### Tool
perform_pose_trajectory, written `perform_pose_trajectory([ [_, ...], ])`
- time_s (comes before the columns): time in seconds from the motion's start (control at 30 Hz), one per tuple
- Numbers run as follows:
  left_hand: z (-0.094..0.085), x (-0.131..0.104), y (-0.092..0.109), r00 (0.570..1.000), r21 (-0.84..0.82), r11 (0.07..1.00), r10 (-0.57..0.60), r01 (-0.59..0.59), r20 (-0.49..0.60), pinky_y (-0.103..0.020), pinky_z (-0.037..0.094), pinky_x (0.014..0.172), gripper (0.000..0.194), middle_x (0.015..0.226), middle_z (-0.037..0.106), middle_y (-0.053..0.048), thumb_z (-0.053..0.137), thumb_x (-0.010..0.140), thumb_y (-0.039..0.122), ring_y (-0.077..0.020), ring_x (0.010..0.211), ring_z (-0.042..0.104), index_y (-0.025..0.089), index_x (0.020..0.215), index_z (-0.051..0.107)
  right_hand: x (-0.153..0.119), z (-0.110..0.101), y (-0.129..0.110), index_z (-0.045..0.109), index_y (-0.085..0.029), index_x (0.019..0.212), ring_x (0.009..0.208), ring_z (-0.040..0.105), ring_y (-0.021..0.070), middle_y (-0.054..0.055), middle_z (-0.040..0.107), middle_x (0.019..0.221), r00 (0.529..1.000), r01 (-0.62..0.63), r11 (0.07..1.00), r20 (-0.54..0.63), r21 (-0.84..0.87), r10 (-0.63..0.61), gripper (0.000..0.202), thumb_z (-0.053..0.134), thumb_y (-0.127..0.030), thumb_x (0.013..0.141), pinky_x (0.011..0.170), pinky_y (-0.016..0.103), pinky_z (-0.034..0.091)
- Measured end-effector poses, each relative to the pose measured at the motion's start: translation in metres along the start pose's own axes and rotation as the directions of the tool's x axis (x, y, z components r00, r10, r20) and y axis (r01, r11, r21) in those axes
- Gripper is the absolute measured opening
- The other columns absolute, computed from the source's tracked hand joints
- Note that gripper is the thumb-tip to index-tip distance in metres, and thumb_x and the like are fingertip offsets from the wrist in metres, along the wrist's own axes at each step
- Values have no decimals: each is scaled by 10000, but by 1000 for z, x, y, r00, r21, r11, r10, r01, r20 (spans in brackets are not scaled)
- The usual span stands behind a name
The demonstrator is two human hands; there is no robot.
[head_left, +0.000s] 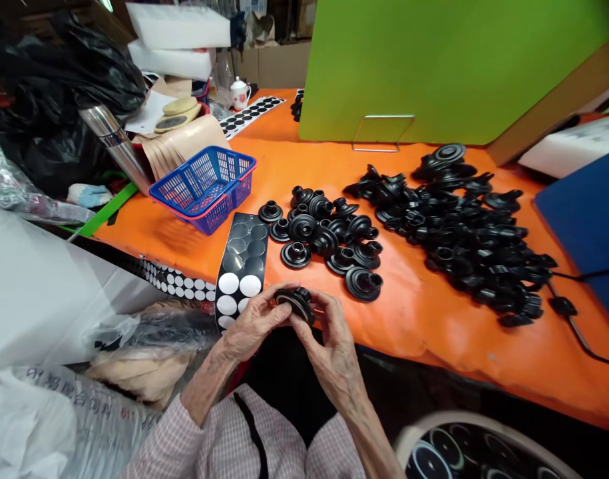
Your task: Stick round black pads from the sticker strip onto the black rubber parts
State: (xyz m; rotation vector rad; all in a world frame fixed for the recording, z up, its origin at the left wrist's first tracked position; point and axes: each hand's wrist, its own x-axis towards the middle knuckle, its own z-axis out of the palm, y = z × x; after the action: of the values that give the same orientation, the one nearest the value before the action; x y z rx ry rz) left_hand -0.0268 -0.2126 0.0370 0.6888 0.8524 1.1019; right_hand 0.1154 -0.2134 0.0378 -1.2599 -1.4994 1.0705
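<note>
Both hands hold one round black plastic part with a short hub [295,304] just over the table's front edge. My left hand [257,320] pinches its left side, thumb on the near face. On the other side my right hand [329,330] has its thumb and fingers around the rim. A black sticker sheet [241,263] lies by my left hand, with white round stickers on its near half and bare circle outlines farther up. Beyond my hands, several similar black parts [304,228] sit loosely grouped on the orange table.
A larger heap of black parts [464,233] covers the table's right side. Blue and pink baskets [204,183] stand at left, beside a steel flask [115,148]. A green board [434,66] rises behind. A pale tub [434,426] with round parts sits below, right.
</note>
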Motion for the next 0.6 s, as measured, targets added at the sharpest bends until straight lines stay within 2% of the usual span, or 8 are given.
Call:
perform_pose_trajectory([
  [0.17,-3,2,3,999,124,992,16,-21,39,-250,482,844,381,1139,655,-74,681,826,329,-180,999,619,211,1188,658,0,-1,0,564,-210,1044,884,628,189,52,633,975,997,80,992,13,-102,-79,193,574,-319,885,784,347,540],
  [0.27,4,-1,7,1000,29,1000,9,-9,0,-286,508,817,455,1212,608,-67,675,821,393,-198,1009,615,256,1246,586,0,5,-1,546,-205,1090,872,610,196,62,603,966,972,188,961,-104,-203,-212,221,579,-258,878,761,354,549],
  [0.33,11,-3,10,996,-62,998,3,-8,-85,-287,520,761,478,1185,608,-61,667,814,439,-187,948,627,268,1244,545,-1,8,-1,529,-210,1143,899,596,205,71,577,995,947,245,935,-141,-257,-287,294,600,-218,857,776,368,555],
  [0.4,17,-3,12,982,-130,991,-42,18,-182,-247,508,664,414,1050,641,-49,655,811,449,-154,818,631,230,1151,567,-1,6,-3,486,-225,1240,928,594,205,77,557,1051,958,261,943,-63,-207,-279,420,624,-220,843,801,375,560],
  [0.47,21,-1,13,968,-200,977,-122,78,-218,-206,460,551,358,914,643,-31,638,801,431,-126,694,606,201,1071,591,1,0,-6,384,-257,1367,923,603,185,70,549,1086,975,218,973,60,-75,-213,533,589,-243,875,821,369,563],
  [0.53,21,1,15,967,-258,957,-182,133,-178,-189,414,484,361,850,631,-17,626,779,424,-118,630,584,203,1063,606,5,-10,-7,360,-292,1403,906,610,161,54,557,1088,974,173,985,145,7,-173,518,532,-253,915,842,357,555],
  [0.6,21,2,15,969,-253,952,-211,174,-128,-187,409,478,368,839,625,-11,628,759,406,-119,618,583,209,1069,619,10,-17,-7,490,-297,1303,893,611,151,39,585,1068,967,173,985,189,10,-172,381,512,-243,926,838,338,544],
])
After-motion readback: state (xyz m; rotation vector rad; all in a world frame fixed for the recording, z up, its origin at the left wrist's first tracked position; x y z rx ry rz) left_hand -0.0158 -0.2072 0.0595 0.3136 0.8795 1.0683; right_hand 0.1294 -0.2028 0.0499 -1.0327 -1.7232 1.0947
